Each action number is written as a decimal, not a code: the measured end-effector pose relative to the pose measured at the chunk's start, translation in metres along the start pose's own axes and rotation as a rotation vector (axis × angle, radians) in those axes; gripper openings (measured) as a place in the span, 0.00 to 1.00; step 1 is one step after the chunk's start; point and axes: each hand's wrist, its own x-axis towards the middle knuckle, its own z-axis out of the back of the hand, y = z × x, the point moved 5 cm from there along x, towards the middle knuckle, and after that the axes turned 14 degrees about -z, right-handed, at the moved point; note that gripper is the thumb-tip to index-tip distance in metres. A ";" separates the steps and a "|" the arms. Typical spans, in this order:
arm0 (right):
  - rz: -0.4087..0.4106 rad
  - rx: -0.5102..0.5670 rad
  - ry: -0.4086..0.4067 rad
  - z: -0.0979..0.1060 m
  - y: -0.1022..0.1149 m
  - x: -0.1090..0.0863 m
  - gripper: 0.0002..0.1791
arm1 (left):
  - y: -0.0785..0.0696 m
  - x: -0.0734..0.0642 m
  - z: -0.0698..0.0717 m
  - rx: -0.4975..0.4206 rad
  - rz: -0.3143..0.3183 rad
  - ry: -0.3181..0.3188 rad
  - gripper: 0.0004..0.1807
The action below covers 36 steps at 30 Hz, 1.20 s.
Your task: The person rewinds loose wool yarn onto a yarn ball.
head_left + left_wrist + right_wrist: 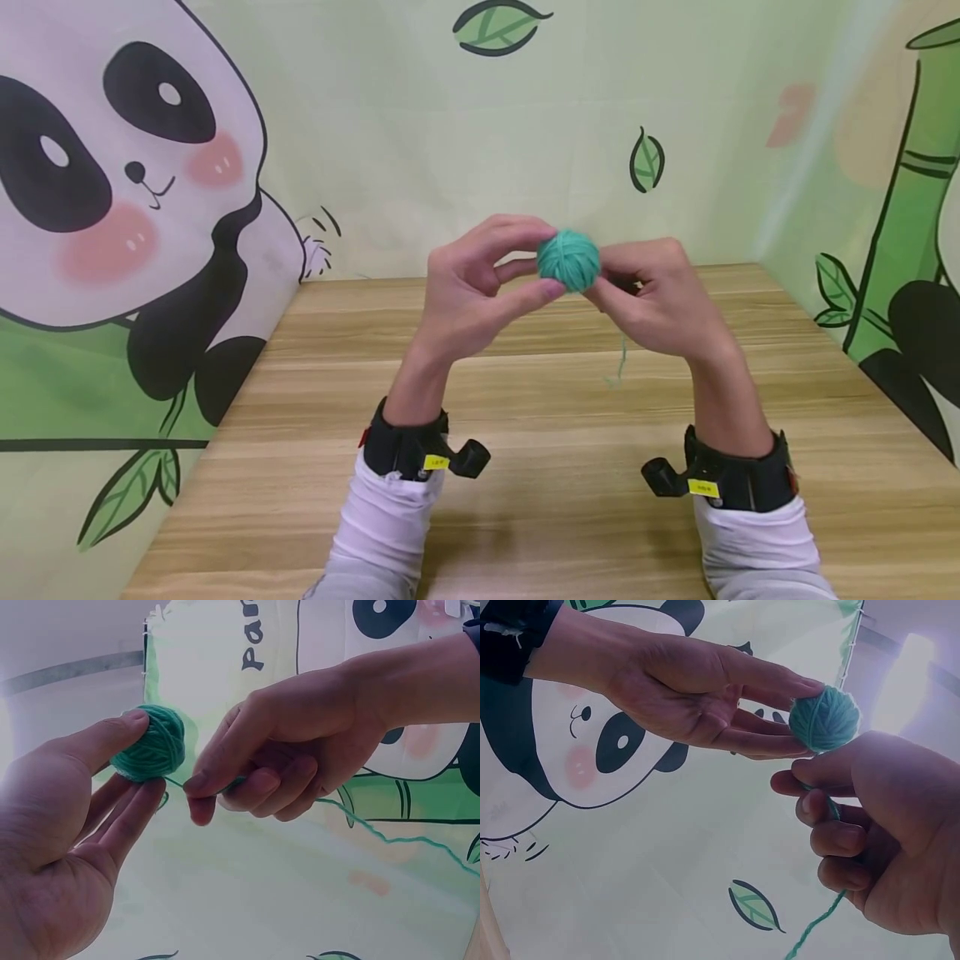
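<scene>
A small teal ball of yarn (568, 262) is held up above the far part of the table. My left hand (480, 287) pinches it between thumb and fingertips, as the left wrist view also shows with the yarn ball (154, 742). Just right of the ball, my right hand (660, 292) pinches the strand between thumb and forefinger, its other fingers curled round it. From that hand a loose yarn tail (815, 928) hangs down; its thin end (622, 358) shows below the hand in the head view.
Below the hands lies a wood-grain table (547, 433). A pale green backdrop (420, 125) with printed pandas, leaves and bamboo stands behind and at both sides. Each wrist wears a black strap with a small camera (470, 458).
</scene>
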 end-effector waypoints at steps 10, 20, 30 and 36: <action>-0.004 -0.041 0.060 -0.006 0.025 0.001 0.11 | 0.002 0.000 0.004 0.048 0.004 -0.067 0.25; 0.019 -0.063 0.111 -0.010 -0.002 -0.002 0.09 | 0.002 0.001 0.007 0.155 -0.009 -0.106 0.24; 0.038 -0.060 0.132 -0.009 0.005 -0.003 0.09 | 0.002 0.002 0.007 0.249 -0.029 -0.084 0.24; 0.045 -0.044 0.111 -0.007 0.009 -0.004 0.09 | 0.003 0.001 0.006 0.280 -0.030 -0.059 0.23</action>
